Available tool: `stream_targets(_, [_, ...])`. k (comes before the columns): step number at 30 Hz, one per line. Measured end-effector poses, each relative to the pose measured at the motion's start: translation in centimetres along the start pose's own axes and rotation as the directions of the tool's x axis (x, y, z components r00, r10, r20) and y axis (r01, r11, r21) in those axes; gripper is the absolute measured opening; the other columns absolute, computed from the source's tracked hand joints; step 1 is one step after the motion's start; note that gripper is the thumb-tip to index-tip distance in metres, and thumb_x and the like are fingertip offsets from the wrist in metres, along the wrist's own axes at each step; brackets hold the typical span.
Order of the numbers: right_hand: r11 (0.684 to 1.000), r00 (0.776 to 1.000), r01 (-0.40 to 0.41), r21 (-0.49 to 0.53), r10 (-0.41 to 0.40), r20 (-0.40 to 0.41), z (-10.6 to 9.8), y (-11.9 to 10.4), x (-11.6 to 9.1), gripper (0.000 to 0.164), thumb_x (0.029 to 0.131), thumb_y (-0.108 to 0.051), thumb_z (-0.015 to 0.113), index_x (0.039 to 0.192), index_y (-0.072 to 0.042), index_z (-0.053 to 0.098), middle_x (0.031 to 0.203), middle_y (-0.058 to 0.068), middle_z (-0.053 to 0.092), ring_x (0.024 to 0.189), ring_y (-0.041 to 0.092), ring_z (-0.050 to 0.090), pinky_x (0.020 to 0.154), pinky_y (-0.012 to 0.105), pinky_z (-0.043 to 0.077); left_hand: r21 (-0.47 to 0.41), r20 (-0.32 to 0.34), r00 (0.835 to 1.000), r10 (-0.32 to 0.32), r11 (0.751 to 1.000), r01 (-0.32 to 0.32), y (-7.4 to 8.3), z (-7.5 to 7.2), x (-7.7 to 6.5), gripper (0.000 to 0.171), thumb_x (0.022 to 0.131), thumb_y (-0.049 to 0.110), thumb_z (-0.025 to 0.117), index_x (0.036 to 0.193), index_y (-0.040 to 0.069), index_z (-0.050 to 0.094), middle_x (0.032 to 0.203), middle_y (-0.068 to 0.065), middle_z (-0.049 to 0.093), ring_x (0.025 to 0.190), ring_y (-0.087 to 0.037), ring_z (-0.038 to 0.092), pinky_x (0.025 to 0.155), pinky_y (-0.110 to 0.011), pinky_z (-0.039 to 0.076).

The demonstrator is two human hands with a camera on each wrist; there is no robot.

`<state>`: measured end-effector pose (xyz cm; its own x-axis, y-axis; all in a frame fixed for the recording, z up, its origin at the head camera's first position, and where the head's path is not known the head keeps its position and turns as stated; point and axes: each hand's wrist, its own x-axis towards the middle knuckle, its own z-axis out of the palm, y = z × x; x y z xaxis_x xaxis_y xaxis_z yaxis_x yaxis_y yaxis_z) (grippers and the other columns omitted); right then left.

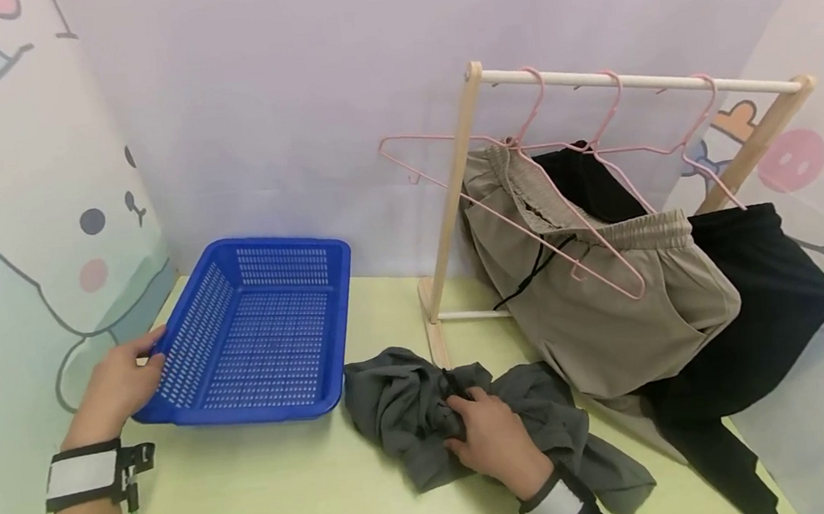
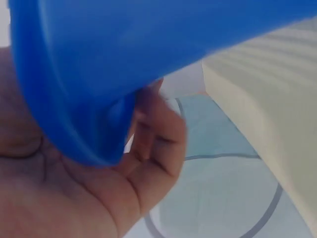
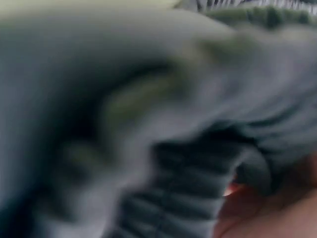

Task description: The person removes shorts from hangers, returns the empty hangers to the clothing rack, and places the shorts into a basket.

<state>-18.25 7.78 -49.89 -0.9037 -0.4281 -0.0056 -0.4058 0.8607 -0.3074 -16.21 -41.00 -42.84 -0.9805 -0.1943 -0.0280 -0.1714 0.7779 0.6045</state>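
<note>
A blue plastic basket [image 1: 271, 347] with perforated walls and floor stands at the left, tilted in the head view, with nothing inside. My left hand [image 1: 120, 384] grips its left rim, and the left wrist view has the fingers curled under the blue edge [image 2: 89, 134]. Crumpled dark grey pants [image 1: 407, 425] lie on the table right of the basket. My right hand [image 1: 495, 437] pinches their bunched fabric near a black cord. Close up in the right wrist view is a ribbed elastic waistband [image 3: 168, 203], partly blurred, with part of the hand beside it.
A wooden rack [image 1: 451, 202] with a white rod stands at the right. Pink hangers [image 1: 615, 110] hang on it, with beige pants [image 1: 612, 294] and black pants [image 1: 763, 295] below. Printed cloth walls [image 1: 277, 120] enclose the yellow-green table [image 1: 256, 499].
</note>
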Motion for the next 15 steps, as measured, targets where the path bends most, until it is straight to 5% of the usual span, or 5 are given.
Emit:
stream_targets(6, [0.999,0.994,-0.001,0.042,0.006,-0.111,-0.5,1.8,-0.3,0.031,0.078,-0.001,0.083,0.105,-0.012,0.073,0.097,0.014,0.066,0.073,0.027,0.062,0.058,0.040,0.047,-0.030,-0.025,1.000,0.005,1.000,-0.006,-0.4,0.1,0.1,0.052,0.107,0.012,0.043,0.154,-0.008,0.037,0.135,-0.046,0.050,0.080,-0.032,0.057,0.064,-0.036,0.044])
stream_targets(15, [0.986,0.959,-0.022,0.167,0.068,-0.275,-6.1,3.5,0.3,0.035,0.073,0.003,0.078,0.099,-0.020,0.075,0.080,0.003,0.066,0.060,0.017,0.046,0.058,0.033,0.039,-0.063,-0.018,0.999,-0.028,0.998,0.027,-0.1,0.2,0.1,0.053,0.105,0.010,0.042,0.154,-0.008,0.037,0.140,-0.047,0.045,0.092,-0.041,0.055,0.072,-0.048,0.046])
